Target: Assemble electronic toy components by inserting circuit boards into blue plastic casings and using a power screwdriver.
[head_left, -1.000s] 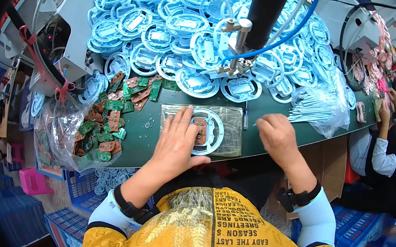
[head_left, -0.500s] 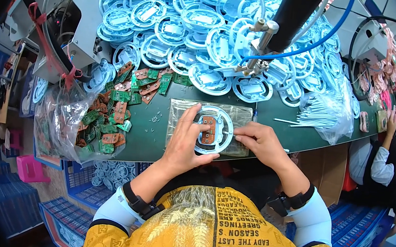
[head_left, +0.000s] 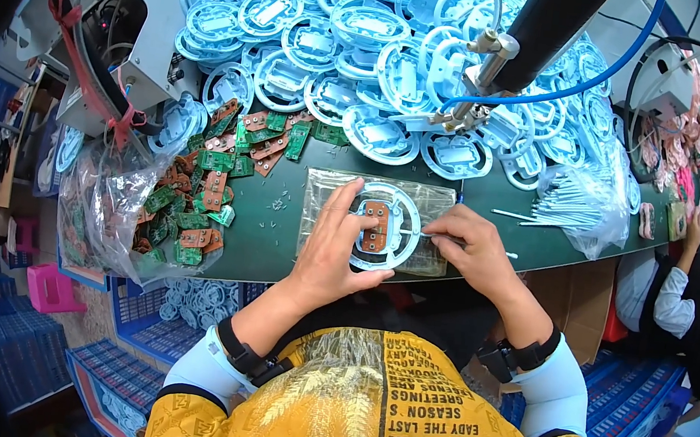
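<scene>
My left hand (head_left: 332, 238) grips the left side of a light-blue plastic oval ring housing (head_left: 412, 247), thumb at its lower edge and fingers at its upper left. A brown circuit board (head_left: 375, 227) sits inside the housing. At the housing's right rim, my right hand (head_left: 469, 247) pinches a thin pale rod; its white end (head_left: 511, 255) sticks out beyond the hand, and the fingers hide its middle. Beneath the housing lies a plastic-covered pad (head_left: 327, 190) on the green table (head_left: 278, 245).
Light-blue housings (head_left: 310, 41) are heaped at the back. Green and brown circuit boards (head_left: 195, 210) spill from a clear bag on the left, near scattered small screws (head_left: 280, 200). Pale rods (head_left: 572, 205) lie bagged at right. A screwdriver arm (head_left: 492, 71) hangs overhead; a co-worker (head_left: 696, 284) sits at right.
The whole view has shifted slightly. My right hand's fingers are more curled around the rod at the housing's right rim; my left hand keeps its hold.
</scene>
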The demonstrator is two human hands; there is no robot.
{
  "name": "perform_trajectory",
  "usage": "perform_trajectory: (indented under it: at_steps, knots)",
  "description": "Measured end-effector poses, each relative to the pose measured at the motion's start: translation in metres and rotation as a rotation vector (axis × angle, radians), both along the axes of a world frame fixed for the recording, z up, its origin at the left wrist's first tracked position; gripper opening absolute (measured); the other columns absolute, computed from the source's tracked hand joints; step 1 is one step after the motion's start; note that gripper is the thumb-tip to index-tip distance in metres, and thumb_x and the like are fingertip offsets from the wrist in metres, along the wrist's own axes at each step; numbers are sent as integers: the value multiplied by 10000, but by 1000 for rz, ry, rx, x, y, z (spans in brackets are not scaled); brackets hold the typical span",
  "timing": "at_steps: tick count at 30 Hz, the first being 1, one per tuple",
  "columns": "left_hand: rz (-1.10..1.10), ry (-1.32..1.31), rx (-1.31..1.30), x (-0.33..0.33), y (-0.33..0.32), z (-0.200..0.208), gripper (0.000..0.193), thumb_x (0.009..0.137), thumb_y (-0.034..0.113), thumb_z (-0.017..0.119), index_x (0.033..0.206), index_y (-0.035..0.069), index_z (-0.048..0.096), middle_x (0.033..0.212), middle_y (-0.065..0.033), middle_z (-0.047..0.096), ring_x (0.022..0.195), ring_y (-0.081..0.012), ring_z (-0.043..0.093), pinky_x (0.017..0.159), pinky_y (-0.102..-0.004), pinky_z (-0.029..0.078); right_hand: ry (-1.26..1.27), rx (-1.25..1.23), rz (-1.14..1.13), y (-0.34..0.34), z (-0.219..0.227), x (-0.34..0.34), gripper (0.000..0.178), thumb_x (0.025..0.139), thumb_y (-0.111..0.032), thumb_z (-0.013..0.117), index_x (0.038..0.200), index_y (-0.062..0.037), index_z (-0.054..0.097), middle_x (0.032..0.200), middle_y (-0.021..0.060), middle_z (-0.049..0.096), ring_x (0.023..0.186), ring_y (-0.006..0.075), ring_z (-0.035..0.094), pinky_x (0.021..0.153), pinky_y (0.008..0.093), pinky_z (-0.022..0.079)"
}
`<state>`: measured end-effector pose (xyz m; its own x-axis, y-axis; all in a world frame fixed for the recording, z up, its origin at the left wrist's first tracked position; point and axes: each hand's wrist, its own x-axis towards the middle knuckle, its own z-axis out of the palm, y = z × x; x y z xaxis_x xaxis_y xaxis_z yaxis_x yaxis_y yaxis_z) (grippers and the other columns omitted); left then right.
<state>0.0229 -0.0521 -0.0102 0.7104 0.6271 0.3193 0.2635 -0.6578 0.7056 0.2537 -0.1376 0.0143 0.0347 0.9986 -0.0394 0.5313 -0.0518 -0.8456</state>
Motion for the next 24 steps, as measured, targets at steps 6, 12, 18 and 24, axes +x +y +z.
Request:
perform_trajectory:
  at_steps: [6, 12, 18, 24]
  knots:
    - [-1, 7, -22, 0, 1, 2, 698, 577, 201, 885, 1153, 63, 516, 1458, -290, 307, 1356, -471, 309, 1103, -484, 301, -14, 161, 20, -2, -5, 3, 147, 816, 14, 658, 956, -24, 686, 848, 89, 594, 734, 237, 593, 653, 315, 467]
    - [2, 5, -46, -1, 2, 1, 707, 582, 210, 881, 1169, 63, 515, 1447, -306, 321, 1352, -473, 318, 1102, -483, 299, 71, 81, -37, -1, -4, 1, 124, 823, 2, 661, 947, -7, 657, 864, 82, 600, 752, 204, 599, 664, 294, 472]
    - [4, 10, -71, 0, 3, 1, 716, 579, 203, 878, 1188, 48, 534, 1474, -286, 314, 1375, -441, 314, 1109, -461, 292, 74, 41, -41, -1, -6, 5, 109, 824, -14, 666, 930, 2, 648, 858, 83, 604, 759, 196, 608, 667, 290, 477]
    - [5, 16, -72, 0, 2, 2, 711, 580, 201, 877, 1185, 51, 537, 1470, -285, 320, 1373, -441, 318, 1107, -460, 296, 61, 94, -22, 0, -7, -1, 111, 810, 5, 670, 917, 3, 640, 838, 100, 603, 751, 237, 612, 653, 314, 476]
